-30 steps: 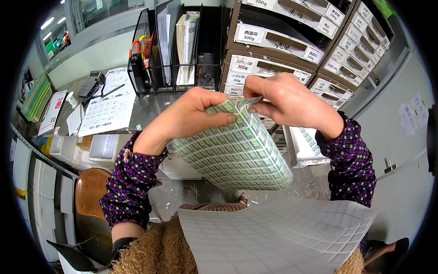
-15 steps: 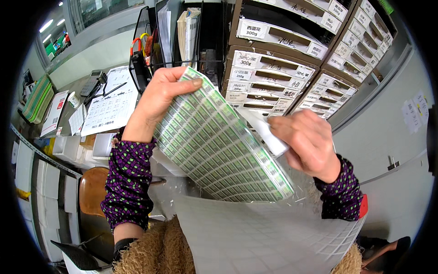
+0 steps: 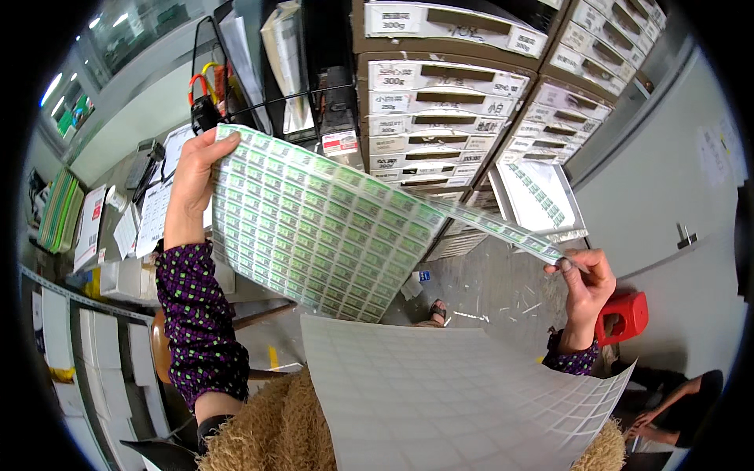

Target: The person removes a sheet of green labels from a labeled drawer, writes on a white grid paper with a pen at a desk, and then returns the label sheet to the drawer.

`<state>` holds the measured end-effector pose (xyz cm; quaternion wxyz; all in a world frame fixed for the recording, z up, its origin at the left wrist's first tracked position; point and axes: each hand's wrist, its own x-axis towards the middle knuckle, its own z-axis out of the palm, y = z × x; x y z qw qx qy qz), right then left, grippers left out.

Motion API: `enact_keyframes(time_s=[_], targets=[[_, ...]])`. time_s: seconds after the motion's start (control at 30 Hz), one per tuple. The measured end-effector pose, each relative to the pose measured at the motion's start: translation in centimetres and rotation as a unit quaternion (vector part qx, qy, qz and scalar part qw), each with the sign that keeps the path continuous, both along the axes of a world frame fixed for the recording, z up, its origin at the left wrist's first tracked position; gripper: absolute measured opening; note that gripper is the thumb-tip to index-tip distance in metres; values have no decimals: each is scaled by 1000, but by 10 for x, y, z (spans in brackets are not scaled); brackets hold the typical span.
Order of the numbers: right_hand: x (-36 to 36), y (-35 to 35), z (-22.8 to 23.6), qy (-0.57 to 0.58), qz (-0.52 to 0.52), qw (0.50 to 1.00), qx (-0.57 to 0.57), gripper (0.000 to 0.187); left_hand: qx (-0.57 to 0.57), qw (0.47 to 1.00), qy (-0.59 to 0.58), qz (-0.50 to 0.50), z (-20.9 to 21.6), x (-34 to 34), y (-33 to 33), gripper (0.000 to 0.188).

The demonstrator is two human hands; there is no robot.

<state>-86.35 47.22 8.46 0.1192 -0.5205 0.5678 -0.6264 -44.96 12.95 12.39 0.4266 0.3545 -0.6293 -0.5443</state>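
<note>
My left hand (image 3: pixel 191 177) pinches the top left corner of a sheet of small green-and-white labels (image 3: pixel 314 224), held up in front of me. From the sheet's upper right corner a narrow strip of labels (image 3: pixel 506 228) stretches down to the right. Its far end is pinched between the thumb and fingers of my right hand (image 3: pixel 585 290). The strip still meets the sheet at that corner. Below, a large whitish sheet with a faint grid (image 3: pixel 463 385) lies curved across my front, over a brown fleecy garment (image 3: pixel 283 428); neither hand touches it.
Labelled drawers (image 3: pixel 440 102) stack ahead; one pulled-out drawer (image 3: pixel 581 228) holds a label sheet. A black file rack (image 3: pixel 310 94) and a desk with papers (image 3: pixel 153 216) stand left. At right are a red stool (image 3: pixel 627 315), a grey door (image 3: pixel 656 188) and another person's arm (image 3: pixel 667 408). Paper scraps (image 3: pixel 471 317) litter the floor.
My right hand has moved right and down, drawing the strip out from the sheet. My left hand has shifted left with the sheet, which now hangs flatter toward me. The drawer and stool show more fully.
</note>
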Motion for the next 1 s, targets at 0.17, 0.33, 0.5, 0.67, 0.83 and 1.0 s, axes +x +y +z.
enact_keyframes(time_s=[0.17,0.33,0.5,0.67,0.83,1.0], targets=[[-67,24,-19,-106,-65,990,73,4,-26,999,-42,15,-2,11,-11,18],[-103,34,-20,-145,-102,979,103,11,-11,999,-27,34,-6,26,-5,19],[-43,-39,-35,-37,58,986,150,50,-56,993,-101,5,12,4,4,15],[42,-136,-52,131,211,959,139,73,-103,981,-140,-89,51,-11,25,10],[91,-182,-68,251,286,925,-1,80,-178,959,-200,-93,90,8,49,17],[120,-194,-81,165,436,885,8,68,-200,949,-226,-95,90,31,49,18]])
